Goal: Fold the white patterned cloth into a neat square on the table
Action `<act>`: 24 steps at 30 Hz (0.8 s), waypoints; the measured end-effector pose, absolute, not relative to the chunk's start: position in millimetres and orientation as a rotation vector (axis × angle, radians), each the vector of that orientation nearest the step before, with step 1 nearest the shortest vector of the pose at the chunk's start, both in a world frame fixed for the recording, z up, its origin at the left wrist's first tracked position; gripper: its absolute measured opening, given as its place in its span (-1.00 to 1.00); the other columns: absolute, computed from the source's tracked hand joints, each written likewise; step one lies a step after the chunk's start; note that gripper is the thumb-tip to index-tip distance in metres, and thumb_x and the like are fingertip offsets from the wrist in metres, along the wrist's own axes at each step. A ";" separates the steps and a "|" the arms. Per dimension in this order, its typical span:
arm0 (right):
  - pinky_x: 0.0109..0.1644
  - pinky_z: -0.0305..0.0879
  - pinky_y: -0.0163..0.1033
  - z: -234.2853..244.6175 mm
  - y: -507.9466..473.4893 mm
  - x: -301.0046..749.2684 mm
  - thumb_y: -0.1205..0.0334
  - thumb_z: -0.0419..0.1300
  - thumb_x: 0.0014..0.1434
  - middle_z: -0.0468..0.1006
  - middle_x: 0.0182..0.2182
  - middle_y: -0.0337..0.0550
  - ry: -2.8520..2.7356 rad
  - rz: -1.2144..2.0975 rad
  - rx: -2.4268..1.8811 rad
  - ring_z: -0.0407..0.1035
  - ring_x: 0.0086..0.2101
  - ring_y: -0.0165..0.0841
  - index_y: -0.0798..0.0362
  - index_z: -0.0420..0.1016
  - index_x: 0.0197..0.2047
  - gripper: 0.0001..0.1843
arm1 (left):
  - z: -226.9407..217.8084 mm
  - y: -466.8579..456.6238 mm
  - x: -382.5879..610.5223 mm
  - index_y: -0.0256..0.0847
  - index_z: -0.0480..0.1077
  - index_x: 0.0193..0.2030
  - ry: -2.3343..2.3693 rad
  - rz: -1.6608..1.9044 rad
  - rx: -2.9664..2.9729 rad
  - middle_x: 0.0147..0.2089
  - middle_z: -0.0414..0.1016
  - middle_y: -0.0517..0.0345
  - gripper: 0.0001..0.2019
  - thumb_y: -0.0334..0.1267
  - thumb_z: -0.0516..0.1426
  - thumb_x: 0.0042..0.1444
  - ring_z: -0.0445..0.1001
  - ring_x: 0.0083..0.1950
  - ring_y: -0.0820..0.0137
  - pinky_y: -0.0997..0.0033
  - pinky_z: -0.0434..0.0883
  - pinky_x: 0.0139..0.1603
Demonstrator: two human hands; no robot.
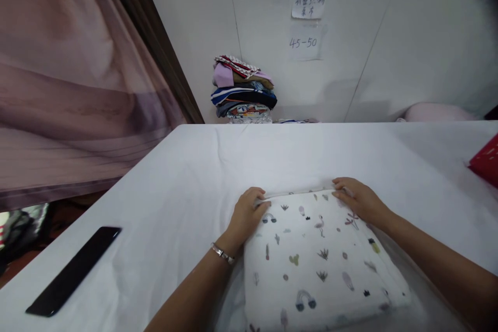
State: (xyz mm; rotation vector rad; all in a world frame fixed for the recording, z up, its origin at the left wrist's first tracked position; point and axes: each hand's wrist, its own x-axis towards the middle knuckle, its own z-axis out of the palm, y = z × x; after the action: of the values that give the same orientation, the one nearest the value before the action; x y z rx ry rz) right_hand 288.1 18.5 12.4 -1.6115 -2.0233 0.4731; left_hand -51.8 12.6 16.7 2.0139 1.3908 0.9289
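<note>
A white cloth (307,244) printed with small rainbows, cacti and a flamingo lies folded into a thick, roughly square bundle on the white-covered table (175,192). My left hand (249,212) grips its far left corner, thumb on top and fingers curled over the far edge. At the far right corner, my right hand (356,198) pinches the same edge between thumb and fingers. A bracelet (222,253) circles my left wrist. The near side of the bundle runs to the bottom of the view.
A dark flat object (75,270), like a phone, lies at the table's left. Folded fabrics (243,91) are stacked beyond the far edge, below paper signs (307,5) on the wall. A pink curtain (78,72) hangs left; something red (486,161) sits right.
</note>
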 end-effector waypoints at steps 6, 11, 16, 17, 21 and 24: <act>-0.11 0.34 -0.01 10.2 17.7 289.1 -0.01 0.07 0.11 0.45 -0.02 -0.12 -1.946 0.459 -1.676 0.33 -0.05 -0.12 -0.11 0.40 -0.14 -0.71 | 12.2 10.6 -51.0 -0.16 0.24 -0.32 1.411 0.953 1.954 -0.09 0.39 0.13 -0.95 -0.26 0.05 0.12 0.37 -0.06 0.35 0.27 0.28 0.01; -0.16 0.34 -0.04 11.9 13.4 291.5 -0.07 0.08 0.09 0.45 -0.01 -0.13 -1.902 0.404 -1.765 0.36 -0.09 -0.12 -0.11 0.39 -0.14 -0.67 | 9.6 8.1 -50.6 -0.15 0.23 -0.31 1.401 0.999 2.072 -0.09 0.40 0.11 -0.96 -0.27 0.03 0.15 0.35 -0.04 0.34 0.25 0.26 0.02; -0.20 0.34 -0.07 14.9 11.7 288.3 -0.06 0.09 0.07 0.48 -0.04 -0.15 -1.876 0.472 -1.806 0.40 -0.17 -0.16 -0.08 0.38 -0.27 -0.74 | 11.6 6.0 -50.4 -0.17 0.26 -0.30 1.382 1.044 2.236 -0.07 0.40 0.05 -0.95 -0.29 0.01 0.17 0.33 0.00 0.31 0.18 0.24 0.06; -0.20 0.34 -0.08 15.7 11.3 287.0 -0.05 0.09 0.07 0.48 -0.04 -0.16 -1.873 0.481 -1.809 0.41 -0.17 -0.16 -0.08 0.37 -0.30 -0.75 | 11.9 5.8 -50.5 -0.17 0.26 -0.30 1.376 1.048 2.261 -0.07 0.40 0.04 -0.94 -0.29 0.00 0.18 0.32 0.01 0.30 0.17 0.24 0.06; -0.22 0.33 -0.10 22.0 8.1 282.5 0.01 0.07 0.09 0.46 -0.04 -0.16 -1.899 0.465 -1.721 0.34 -0.04 -0.12 -0.08 0.35 -0.32 -0.82 | 10.9 5.4 -51.2 -0.17 0.26 -0.31 1.360 1.071 2.290 -0.07 0.39 0.03 -0.92 -0.28 -0.01 0.20 0.31 0.03 0.29 0.16 0.23 0.07; -0.22 0.32 -0.13 30.0 8.8 281.2 0.01 0.07 0.11 0.45 -0.03 -0.12 -1.851 0.468 -1.642 0.30 -0.01 -0.14 -0.06 0.31 -0.38 -0.81 | 9.2 5.4 -51.5 -0.16 0.26 -0.29 1.404 1.042 2.198 -0.10 0.41 0.06 -0.92 -0.26 -0.01 0.19 0.34 -0.03 0.31 0.20 0.25 0.03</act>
State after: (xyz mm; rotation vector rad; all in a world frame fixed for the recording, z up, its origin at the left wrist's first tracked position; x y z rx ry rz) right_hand 281.2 8.8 30.0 -1.6422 -1.8507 0.4677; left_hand -51.5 5.4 9.2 2.1982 1.4036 1.0416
